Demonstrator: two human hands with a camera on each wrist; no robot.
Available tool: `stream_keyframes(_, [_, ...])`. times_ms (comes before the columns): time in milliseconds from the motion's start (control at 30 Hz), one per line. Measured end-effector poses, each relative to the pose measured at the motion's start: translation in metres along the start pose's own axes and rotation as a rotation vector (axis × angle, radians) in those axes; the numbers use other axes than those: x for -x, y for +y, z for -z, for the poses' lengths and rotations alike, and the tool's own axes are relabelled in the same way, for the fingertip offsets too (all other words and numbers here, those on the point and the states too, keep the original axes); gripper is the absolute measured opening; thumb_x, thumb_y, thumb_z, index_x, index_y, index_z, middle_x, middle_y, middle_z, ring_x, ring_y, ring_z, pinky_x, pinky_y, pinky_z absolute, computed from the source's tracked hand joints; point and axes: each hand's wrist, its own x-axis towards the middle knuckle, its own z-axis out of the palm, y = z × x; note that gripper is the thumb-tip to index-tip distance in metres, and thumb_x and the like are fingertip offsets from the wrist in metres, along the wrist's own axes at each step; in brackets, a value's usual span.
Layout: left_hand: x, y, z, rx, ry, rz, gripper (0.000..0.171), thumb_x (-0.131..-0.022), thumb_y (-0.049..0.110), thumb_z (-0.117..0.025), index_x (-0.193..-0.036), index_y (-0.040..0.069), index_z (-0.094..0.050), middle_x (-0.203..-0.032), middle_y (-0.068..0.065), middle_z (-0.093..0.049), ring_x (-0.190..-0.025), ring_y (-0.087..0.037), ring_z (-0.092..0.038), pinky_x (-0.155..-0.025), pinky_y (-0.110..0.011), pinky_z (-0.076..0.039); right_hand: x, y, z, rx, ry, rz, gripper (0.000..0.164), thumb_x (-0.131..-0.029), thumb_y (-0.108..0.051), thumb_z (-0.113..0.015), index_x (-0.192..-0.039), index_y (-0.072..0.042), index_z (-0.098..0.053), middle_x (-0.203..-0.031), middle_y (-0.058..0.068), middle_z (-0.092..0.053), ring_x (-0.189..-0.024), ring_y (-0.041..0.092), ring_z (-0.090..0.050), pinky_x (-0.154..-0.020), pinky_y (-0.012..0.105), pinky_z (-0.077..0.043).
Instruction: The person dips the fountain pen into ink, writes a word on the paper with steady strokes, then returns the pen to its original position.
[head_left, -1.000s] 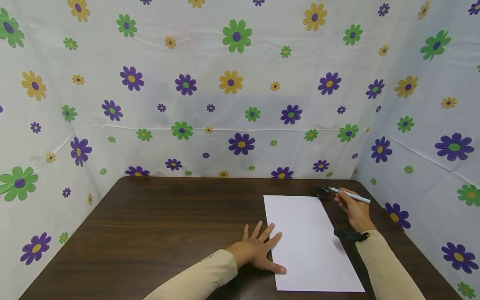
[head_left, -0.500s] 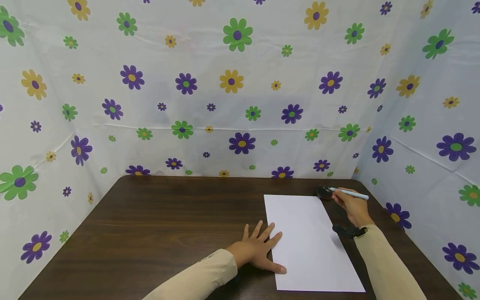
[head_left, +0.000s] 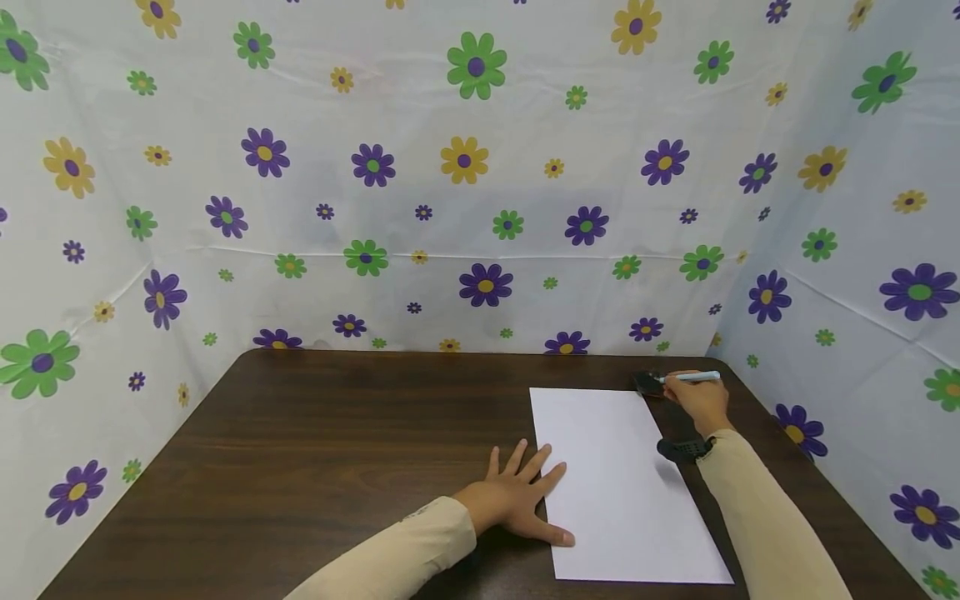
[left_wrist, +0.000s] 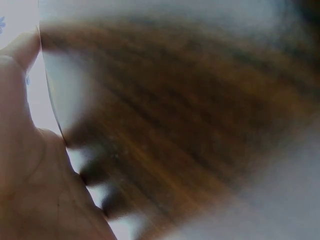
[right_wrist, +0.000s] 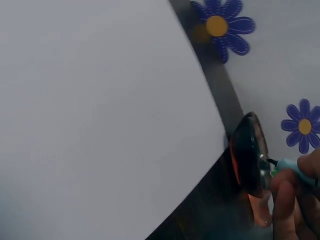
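Note:
My left hand [head_left: 517, 504] rests with spread fingers across the left edge of a white sheet of paper [head_left: 622, 483]; in the left wrist view the palm [left_wrist: 40, 190] fills the lower left. My right hand [head_left: 701, 404] pinches a pale blue pen [head_left: 697, 377] with a thin dark tip, beyond the sheet's far right corner. The tip is at the side of a small dark, glossy, rounded thing, dish-like [head_left: 648, 383]. In the right wrist view, this dark thing [right_wrist: 247, 155] lies by the paper's corner, and the pen [right_wrist: 292, 167] meets its rim.
A dark brown wooden table [head_left: 337, 467] bears everything. White cloth [head_left: 420, 183] printed with purple, green and yellow flowers stands along its back and sides. A black wristband [head_left: 684, 450] sits on the right wrist.
My right hand has shifted slightly left and away from me. The pen has swung to lie more level, its tip staying by the dark thing. The left hand stays put on the paper.

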Motion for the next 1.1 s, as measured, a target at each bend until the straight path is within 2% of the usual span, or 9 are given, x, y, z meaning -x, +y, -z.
stream_keyframes(67, [0.000,0.000,0.000,0.003,-0.001,0.000,0.093,-0.077,0.077,-0.054,-0.152,0.042,-0.012,-0.161,0.011,0.002,-0.148,-0.029,0.005,-0.112,-0.062,0.005,0.000,-0.002,-0.003,0.083,0.019,-0.021,0.029,-0.088,-0.013,-0.065,-0.107,0.009,-0.067,-0.071,-0.003,-0.068,-0.060,0.000,-0.062,-0.068,0.025,-0.056])
stream_keyframes(133, [0.001,0.000,0.001,0.007,-0.003,-0.001,0.093,-0.077,0.077,-0.054,-0.152,0.042,-0.012,-0.161,0.011,0.001,-0.148,-0.029,0.005,-0.112,-0.063,0.005,0.001,-0.003,-0.006,0.118,0.021,-0.041,0.030,-0.087,-0.013,-0.065,-0.106,0.010,-0.067,-0.076,0.003,-0.070,-0.060,0.002,-0.061,-0.077,0.037,-0.056])
stream_keyframes(267, [0.001,0.000,0.000,0.012,-0.005,-0.005,0.093,-0.077,0.076,-0.054,-0.153,0.042,-0.012,-0.161,0.010,0.001,-0.148,-0.028,0.006,-0.112,-0.063,0.005,0.003,-0.003,-0.010,0.130,0.017,-0.084,0.033,-0.088,-0.014,-0.065,-0.109,0.011,-0.065,-0.079,0.010,-0.070,-0.057,0.001,-0.058,-0.090,0.051,-0.050])
stream_keyframes(433, [0.000,-0.001,-0.001,0.012,0.001,-0.012,0.093,-0.077,0.077,-0.054,-0.152,0.043,-0.012,-0.161,0.010,0.002,-0.148,-0.029,0.006,-0.111,-0.064,0.005,0.002,-0.001,-0.013,0.145,0.011,-0.101,0.034,-0.089,-0.014,-0.065,-0.110,0.012,-0.063,-0.083,0.015,-0.071,-0.058,0.005,-0.060,-0.094,0.055,-0.045])
stream_keyframes(633, [-0.001,-0.002,-0.002,0.016,-0.002,-0.021,0.093,-0.078,0.077,-0.054,-0.152,0.043,-0.011,-0.161,0.010,0.003,-0.148,-0.029,0.007,-0.111,-0.064,0.006,0.001,-0.002,-0.012,0.185,0.037,-0.141,0.037,-0.089,-0.017,-0.066,-0.111,0.013,-0.062,-0.085,0.018,-0.070,-0.084,0.034,-0.067,-0.095,0.058,-0.040])
stream_keyframes(733, [-0.001,-0.002,-0.002,0.016,-0.002,-0.020,0.093,-0.078,0.077,-0.054,-0.153,0.043,-0.011,-0.161,0.010,0.003,-0.148,-0.029,0.007,-0.111,-0.064,0.006,0.001,-0.003,-0.011,0.201,0.054,-0.147,0.038,-0.088,-0.017,-0.066,-0.110,0.014,-0.062,-0.081,0.017,-0.070,-0.092,0.040,-0.064,-0.093,0.056,-0.043])
stream_keyframes(833, [-0.001,-0.002,-0.001,0.016,-0.002,-0.015,0.093,-0.077,0.077,-0.054,-0.153,0.042,-0.011,-0.161,0.010,0.003,-0.148,-0.029,0.007,-0.111,-0.064,0.006,0.001,-0.003,-0.011,0.219,0.065,-0.138,0.036,-0.088,-0.017,-0.066,-0.107,0.014,-0.063,-0.076,0.016,-0.070,-0.084,0.035,-0.065,-0.090,0.055,-0.045])
stream_keyframes(1000, [0.000,-0.002,0.000,0.009,-0.001,-0.007,0.093,-0.077,0.077,-0.053,-0.153,0.042,-0.011,-0.161,0.010,0.002,-0.148,-0.029,0.007,-0.112,-0.063,0.005,-0.001,-0.004,-0.012,0.223,0.045,-0.107,0.036,-0.087,-0.016,-0.066,-0.105,0.015,-0.063,-0.081,0.020,-0.071,-0.061,0.016,-0.066,-0.090,0.054,-0.047])
stream_keyframes(1100, [0.000,-0.002,0.000,0.015,-0.004,-0.012,0.093,-0.078,0.077,-0.054,-0.153,0.042,-0.011,-0.161,0.010,0.002,-0.148,-0.029,0.007,-0.111,-0.064,0.006,-0.001,-0.003,-0.013,0.229,0.036,-0.108,0.036,-0.087,-0.016,-0.066,-0.106,0.015,-0.063,-0.083,0.020,-0.071,-0.066,0.021,-0.068,-0.091,0.055,-0.046])
